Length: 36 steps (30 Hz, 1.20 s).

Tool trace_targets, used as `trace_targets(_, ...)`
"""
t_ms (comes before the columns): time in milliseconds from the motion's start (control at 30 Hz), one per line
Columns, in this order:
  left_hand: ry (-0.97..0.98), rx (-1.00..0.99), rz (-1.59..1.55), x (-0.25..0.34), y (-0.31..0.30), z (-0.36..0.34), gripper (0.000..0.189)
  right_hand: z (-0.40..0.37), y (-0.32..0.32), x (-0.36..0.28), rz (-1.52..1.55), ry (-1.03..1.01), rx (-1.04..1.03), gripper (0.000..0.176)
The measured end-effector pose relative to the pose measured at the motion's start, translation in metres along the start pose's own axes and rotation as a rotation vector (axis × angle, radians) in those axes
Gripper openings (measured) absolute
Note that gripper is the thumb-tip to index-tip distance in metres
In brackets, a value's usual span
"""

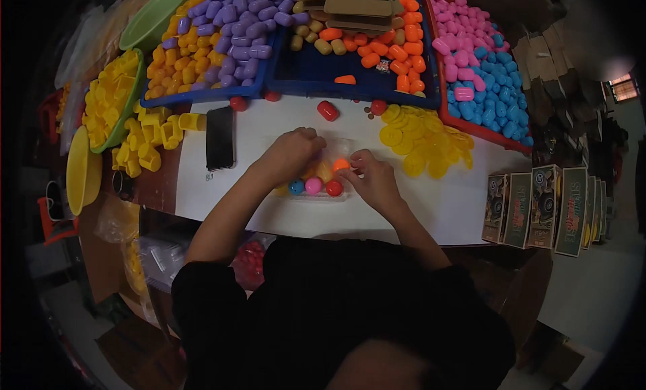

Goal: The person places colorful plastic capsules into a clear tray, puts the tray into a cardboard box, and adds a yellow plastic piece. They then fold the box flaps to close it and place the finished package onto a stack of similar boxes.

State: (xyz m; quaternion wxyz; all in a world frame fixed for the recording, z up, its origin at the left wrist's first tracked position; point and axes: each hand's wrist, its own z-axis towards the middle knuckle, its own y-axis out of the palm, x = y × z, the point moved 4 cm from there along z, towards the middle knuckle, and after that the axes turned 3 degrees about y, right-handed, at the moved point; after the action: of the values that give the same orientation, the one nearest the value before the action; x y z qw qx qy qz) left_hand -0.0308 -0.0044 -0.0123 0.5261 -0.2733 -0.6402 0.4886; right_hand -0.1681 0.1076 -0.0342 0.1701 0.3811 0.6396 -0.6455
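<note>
A small clear plastic tray (328, 197) lies on the white table between my hands. Its front row shows a blue ball-like piece (296, 186), a pink one (313, 185) and a red one (334, 187). Behind them, yellow pieces (324, 171) are partly covered. My left hand (296, 151) reaches over the tray's back left, fingers bunched and pointing down; what they hold is hidden. At the tray's right side, my right hand (373, 179) has its thumb and forefinger at an orange piece (341, 165), in a loose pinch.
Behind are blue trays (289, 87) of purple, orange and tan capsules and a red tray (484, 129) of pink and blue ones. Yellow discs (428, 144) lie right, yellow cups (148, 138) left, beside a phone (221, 138). Printed boxes (544, 205) stand at right.
</note>
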Motion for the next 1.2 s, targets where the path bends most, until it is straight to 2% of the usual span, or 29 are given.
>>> trace_targets(133,-0.027,-0.026,0.138,0.01,0.003,0.01,0.026,0.003,-0.006,0.008,0.071,0.012,0.034,0.038)
trace_targets(200,0.027,-0.049,0.213,0.013,0.003,0.014,0.024,0.003,-0.004,0.013,0.071,0.004,0.01,0.038)
trace_targets(267,-0.013,-0.058,0.134,0.01,-0.011,0.013,0.024,0.005,-0.008,0.012,0.079,-0.006,-0.009,0.038)
trace_targets(333,-0.047,-0.083,0.058,0.007,-0.033,0.009,0.024,0.006,-0.017,0.009,0.092,-0.007,0.068,0.033)
trace_targets(367,-0.061,0.006,-0.055,0.004,-0.047,0.003,0.026,0.008,-0.023,0.004,0.096,-0.012,0.061,0.033)
trace_targets(433,-0.102,0.167,-0.208,-0.001,-0.071,-0.011,0.029,0.014,-0.033,-0.022,-0.133,-0.292,0.047,0.033)
trace_targets(467,-0.129,0.241,-0.246,-0.004,-0.08,-0.017,0.029,0.02,-0.032,-0.026,-0.126,-0.288,0.051,0.033)
trace_targets(533,-0.155,0.29,-0.238,-0.005,-0.089,-0.029,0.028,0.031,-0.014,-0.045,-0.29,-0.53,-0.14,0.035)
trace_targets(567,-0.226,0.278,-0.246,-0.005,-0.092,-0.034,0.027,0.039,-0.009,-0.049,-0.285,-0.53,-0.134,0.035)
trace_targets(633,-0.299,0.267,-0.246,-0.005,-0.092,-0.042,0.026,0.05,0.01,-0.054,-0.585,-0.621,-0.269,0.039)
trace_targets(667,-0.3,0.285,-0.232,-0.006,-0.091,-0.046,0.026,0.054,0.013,-0.057,-0.582,-0.627,-0.267,0.039)
trace_targets(733,-0.31,0.303,-0.218,-0.008,-0.089,-0.051,0.026,0.057,0.026,-0.057,-0.752,-0.615,-0.392,0.04)
trace_targets(867,-0.337,0.305,-0.254,-0.011,-0.085,-0.055,0.025,0.059,0.029,-0.063,-0.821,-0.626,-0.482,0.041)
trace_targets(1033,-0.283,0.268,-0.276,-0.012,-0.07,-0.04,0.026,0.057,0.011,-0.051,-0.404,-0.526,-0.665,0.025)
trace_targets(1067,-0.216,0.255,-0.254,-0.012,-0.061,-0.033,0.025,0.056,0.007,-0.047,-0.406,-0.521,-0.661,0.025)
trace_targets(1100,-0.148,0.244,-0.231,-0.01,-0.056,-0.026,0.025,0.056,-0.004,-0.046,-0.224,-0.537,-0.533,0.022)
trace_targets(1133,-0.163,0.167,-0.215,-0.004,-0.053,-0.019,0.026,0.055,-0.017,-0.044,-0.047,-0.551,-0.404,0.02)
trace_targets(1167,-0.16,0.173,-0.219,-0.001,-0.05,-0.012,0.026,0.053,-0.027,-0.032,-0.055,-0.55,-0.405,0.02)
trace_targets(1200,-0.148,0.111,-0.209,0.002,-0.042,-0.006,0.027,0.053,-0.041,-0.015,0.036,-0.451,-0.351,0.027)
